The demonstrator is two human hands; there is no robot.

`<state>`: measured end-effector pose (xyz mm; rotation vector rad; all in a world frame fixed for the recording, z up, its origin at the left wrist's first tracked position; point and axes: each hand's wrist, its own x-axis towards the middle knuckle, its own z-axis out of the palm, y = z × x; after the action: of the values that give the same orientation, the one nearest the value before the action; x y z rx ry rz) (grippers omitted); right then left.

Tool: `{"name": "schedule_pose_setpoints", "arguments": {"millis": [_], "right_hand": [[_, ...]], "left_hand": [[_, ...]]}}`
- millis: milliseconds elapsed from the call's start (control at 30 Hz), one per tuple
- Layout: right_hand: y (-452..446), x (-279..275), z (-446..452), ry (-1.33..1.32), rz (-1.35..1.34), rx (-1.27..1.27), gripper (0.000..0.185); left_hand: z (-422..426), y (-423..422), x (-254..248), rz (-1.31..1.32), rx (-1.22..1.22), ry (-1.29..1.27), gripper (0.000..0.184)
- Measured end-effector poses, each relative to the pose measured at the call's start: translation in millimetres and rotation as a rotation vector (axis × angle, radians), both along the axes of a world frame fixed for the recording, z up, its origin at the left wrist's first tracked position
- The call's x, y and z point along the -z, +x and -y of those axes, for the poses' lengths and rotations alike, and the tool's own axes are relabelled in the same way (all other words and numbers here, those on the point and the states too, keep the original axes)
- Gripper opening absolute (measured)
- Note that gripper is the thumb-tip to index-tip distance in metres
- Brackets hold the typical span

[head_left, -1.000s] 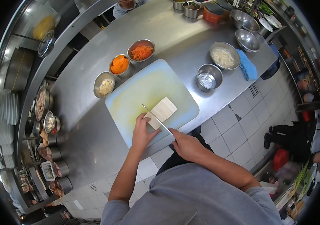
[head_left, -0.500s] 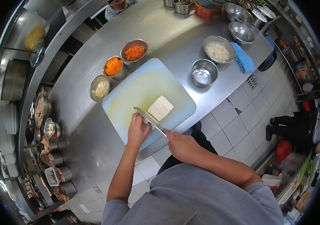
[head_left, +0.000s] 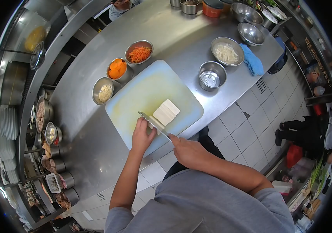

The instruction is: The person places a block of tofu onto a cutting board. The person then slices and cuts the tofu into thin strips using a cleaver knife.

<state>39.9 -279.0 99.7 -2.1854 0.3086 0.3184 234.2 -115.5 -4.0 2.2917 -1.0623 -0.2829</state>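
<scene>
On the pale cutting board (head_left: 135, 97) rests a white block (head_left: 166, 112) cut into slices. My right hand (head_left: 189, 152) is wrapped round the handle of a knife (head_left: 154, 122), whose blade stands between the block and a smaller white piece. My left hand (head_left: 142, 134) is bent around that smaller piece, left of the blade, and mostly hides it. Beyond the board's far left edge are bowls of pale minced bits (head_left: 104, 92), orange slices (head_left: 117, 69) and orange shreds (head_left: 139, 53).
An empty metal pot (head_left: 212, 75), a bowl of white strips (head_left: 227, 51) and a blue cloth (head_left: 253, 61) are on the steel table (head_left: 92, 128) to the right. Another person (head_left: 121, 7) is across the table; one more stands at far right.
Since a second ago the view has shifted slightly. The knife and both hands have moved a little left, away from the larger block, with a gap now between it and the blade.
</scene>
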Motion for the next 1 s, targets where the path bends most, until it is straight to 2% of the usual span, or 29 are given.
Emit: {"name": "schedule_pose_setpoints", "arguments": {"millis": [633, 800, 900, 1000], "right_hand": [[4.8, 14.0, -5.0, 0.058, -0.047, 0.028, 0.052], [16.8, 44.8, -10.5, 0.048, -0.072, 0.037, 0.053], [17.0, 55.1, -11.5, 0.041, -0.060, 0.040, 0.054], [15.6, 58.7, -14.2, 0.030, -0.054, 0.046, 0.054]], "left_hand": [[1.4, -3.3, -7.3, 0.026, -0.004, -0.027, 0.034], [-0.5, -0.8, -4.2, 0.052, 0.023, -0.083, 0.034], [-1.3, -2.5, -6.2, -0.048, -0.023, -0.061, 0.034], [2.7, -2.6, -20.2, 0.009, -0.083, -0.212, 0.036]]}}
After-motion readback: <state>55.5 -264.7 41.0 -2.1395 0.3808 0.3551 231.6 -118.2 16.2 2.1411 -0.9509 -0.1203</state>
